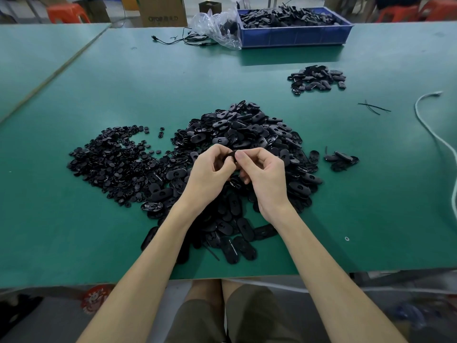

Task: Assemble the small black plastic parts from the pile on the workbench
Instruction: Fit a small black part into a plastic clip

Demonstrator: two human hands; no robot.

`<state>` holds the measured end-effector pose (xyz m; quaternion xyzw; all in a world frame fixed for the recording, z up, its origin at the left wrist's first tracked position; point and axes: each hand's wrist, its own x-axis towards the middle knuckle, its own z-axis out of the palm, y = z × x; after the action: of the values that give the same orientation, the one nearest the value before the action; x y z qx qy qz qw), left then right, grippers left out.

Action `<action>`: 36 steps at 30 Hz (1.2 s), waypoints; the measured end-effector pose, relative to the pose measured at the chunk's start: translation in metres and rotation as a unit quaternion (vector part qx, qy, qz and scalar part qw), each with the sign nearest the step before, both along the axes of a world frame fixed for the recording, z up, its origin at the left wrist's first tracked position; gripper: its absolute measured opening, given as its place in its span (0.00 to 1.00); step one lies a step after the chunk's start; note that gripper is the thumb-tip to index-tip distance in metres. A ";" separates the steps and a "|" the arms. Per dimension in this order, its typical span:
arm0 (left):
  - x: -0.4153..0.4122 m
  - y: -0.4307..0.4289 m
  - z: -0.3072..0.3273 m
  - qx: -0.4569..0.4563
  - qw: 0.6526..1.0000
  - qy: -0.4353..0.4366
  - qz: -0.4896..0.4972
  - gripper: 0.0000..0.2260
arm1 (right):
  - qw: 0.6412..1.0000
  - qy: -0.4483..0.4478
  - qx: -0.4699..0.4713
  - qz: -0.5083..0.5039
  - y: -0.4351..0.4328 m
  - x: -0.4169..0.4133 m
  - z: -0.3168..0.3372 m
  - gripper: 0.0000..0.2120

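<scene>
The left hand (210, 174) and the right hand (262, 174) met just above the near side of the pile, both with fingers curled. Between them they pinched a small black part (229, 156). The right thumb and forefinger pressed on its top edge, and the left fingers wrapped around its other side. Most of the part was hidden by the fingers, so its shape could not be told.

Below and beyond the hands lay the main pile (247, 134) of glossy black plastic ovals with rounded ends. Some lay hollow side up, and some showed a small hole in the face. Touching its left edge spread a flatter heap of round pieces (111, 159), much smaller, button-like and dull black.

The surface (74, 231) was a smooth matte green mat. A few ovals (342, 159) lay just right of the main pile, and a smaller heap (317, 79) sat well apart at the far right. At the far edge stood a blue plastic bin (294, 37) filled with black parts. A crumpled clear bag (220, 27) was touching its left end, with a thin black cable (183, 40) beside the bag. A white cord (432, 134) curved along the right side, near two thin black strips (373, 107).
</scene>
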<state>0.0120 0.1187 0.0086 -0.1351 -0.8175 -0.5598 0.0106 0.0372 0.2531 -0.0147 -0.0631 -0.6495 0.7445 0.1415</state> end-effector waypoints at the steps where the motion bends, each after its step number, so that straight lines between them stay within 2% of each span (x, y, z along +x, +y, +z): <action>1: 0.000 0.000 0.000 -0.001 1.000 0.002 0.001 0.04 | 1.000 0.001 0.002 0.002 0.000 0.000 0.000 0.03; 10: -0.001 0.000 -0.001 -0.003 1.000 0.015 0.006 0.03 | 1.000 0.003 0.003 0.012 0.000 0.000 0.000 0.02; 18: 0.000 -0.003 0.001 0.046 0.999 0.012 -0.023 0.05 | 0.999 -0.001 -0.053 -0.004 0.000 -0.001 0.003 0.03; 36: 0.000 -0.002 0.004 0.027 0.999 0.013 -0.020 0.05 | 0.997 -0.006 -0.072 -0.003 0.002 0.000 0.004 0.04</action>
<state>0.0125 0.1162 0.0129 -0.1584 -0.7990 -0.5799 0.0135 0.0373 0.2553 -0.0110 -0.0796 -0.5948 0.7885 0.1344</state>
